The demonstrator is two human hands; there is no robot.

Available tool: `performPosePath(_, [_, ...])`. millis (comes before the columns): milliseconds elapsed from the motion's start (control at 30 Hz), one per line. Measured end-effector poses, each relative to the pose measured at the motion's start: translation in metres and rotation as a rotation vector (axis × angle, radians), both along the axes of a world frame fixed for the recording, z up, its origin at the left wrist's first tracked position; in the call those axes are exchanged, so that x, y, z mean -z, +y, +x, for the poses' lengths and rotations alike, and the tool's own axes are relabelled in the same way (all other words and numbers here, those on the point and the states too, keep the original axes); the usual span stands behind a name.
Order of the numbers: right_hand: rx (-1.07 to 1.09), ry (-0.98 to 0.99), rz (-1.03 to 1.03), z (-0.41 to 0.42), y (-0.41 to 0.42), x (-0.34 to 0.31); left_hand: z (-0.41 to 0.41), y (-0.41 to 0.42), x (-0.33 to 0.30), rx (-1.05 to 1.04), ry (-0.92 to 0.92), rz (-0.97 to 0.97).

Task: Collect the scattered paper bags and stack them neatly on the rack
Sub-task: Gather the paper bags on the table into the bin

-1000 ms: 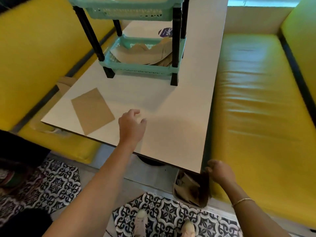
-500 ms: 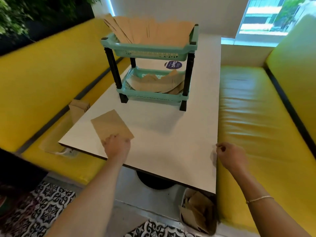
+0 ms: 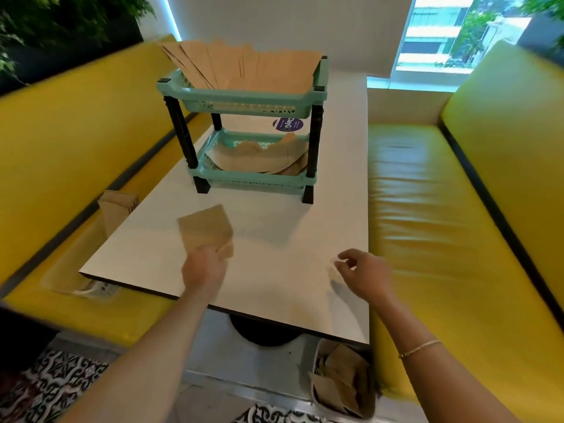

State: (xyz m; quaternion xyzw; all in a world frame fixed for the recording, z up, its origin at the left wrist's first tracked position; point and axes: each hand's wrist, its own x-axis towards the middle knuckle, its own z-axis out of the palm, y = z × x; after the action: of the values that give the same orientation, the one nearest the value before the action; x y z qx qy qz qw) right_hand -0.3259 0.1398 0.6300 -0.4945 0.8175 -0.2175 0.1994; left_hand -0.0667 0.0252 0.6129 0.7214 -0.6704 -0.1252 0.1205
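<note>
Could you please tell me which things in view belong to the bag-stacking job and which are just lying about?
Job:
left hand holding paper bag
rack
bags on left bench
bin of bags

Lying about:
table
purple sticker
plant

white table (image 3: 274, 279), yellow bench seats (image 3: 442, 227), patterned floor tiles (image 3: 61, 383), window (image 3: 451, 35)

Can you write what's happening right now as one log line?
left hand: grips paper bag | right hand: holds nothing | rack: bags in both tiers

Bright window (image 3: 442, 41) daylight — glare on the bench (image 3: 427, 178), motion-blurred, edges bowed.
</note>
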Motion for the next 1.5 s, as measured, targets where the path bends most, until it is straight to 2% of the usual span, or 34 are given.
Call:
performPosePath(67, [-0.029, -0.178, 0.001, 0.004, 0.002, -0.005, -0.041, 0.029, -0.001, 0.075, 0.193, -0.096])
performPosePath(133, [-0.026, -0.418, -0.003, 0.007, 0.004, -0.008, -0.089, 0.062, -0.002, 0.238, 0.33, -0.185])
performPosePath(233, [0.024, -0.562, -0.06, -0.003, 0.013, -0.005, -0.147, 0.099, -0.006, 0.429, 0.491, -0.281])
performPosePath(333, [0.181, -0.744, -0.188, -0.022, 0.029, -0.004, -0.186, 0.118, -0.016, 0.461, 0.64, -0.18])
performPosePath(367, [0.263, -0.748, -0.22, -0.029, 0.034, -0.004, -0.197, 0.124, -0.019, 0.484, 0.669, -0.113])
performPosePath(467, [0.521, -0.682, -0.219, -0.06, 0.049, 0.002, -0.228, 0.14, -0.024, 0.69, 0.681, 0.178])
performPosePath(533, [0.581, -0.602, -0.14, -0.086, 0.059, 0.008, -0.244, 0.148, -0.025, 0.808, 0.668, 0.326])
performPosePath(633, [0.609, -0.381, -0.064, -0.121, 0.082, 0.021, -0.26, 0.151, -0.026, 0.821, 0.582, 0.387])
performPosePath(733, [0.622, -0.154, -0.01, -0.143, 0.108, 0.044, -0.261, 0.144, -0.025, 0.737, 0.565, 0.388])
performPosePath(833, [0.483, -0.08, 0.118, -0.141, 0.126, 0.076, -0.255, 0.134, -0.024, 0.63, 0.565, 0.358])
performPosePath(967, [0.174, -0.015, 0.393, -0.119, 0.126, 0.121, -0.241, 0.127, -0.027, 0.533, 0.582, 0.292])
performPosePath(1033, [0.091, -0.027, 0.443, -0.107, 0.12, 0.138, -0.231, 0.125, -0.028, 0.483, 0.586, 0.27])
performPosePath(1267, [-0.169, 0.041, 0.499, -0.071, 0.099, 0.166, -0.193, 0.12, -0.027, 0.329, 0.558, 0.186])
performPosePath(1500, [-0.193, 0.073, 0.435, -0.072, 0.069, 0.142, -0.174, 0.103, -0.036, 0.276, 0.562, 0.138])
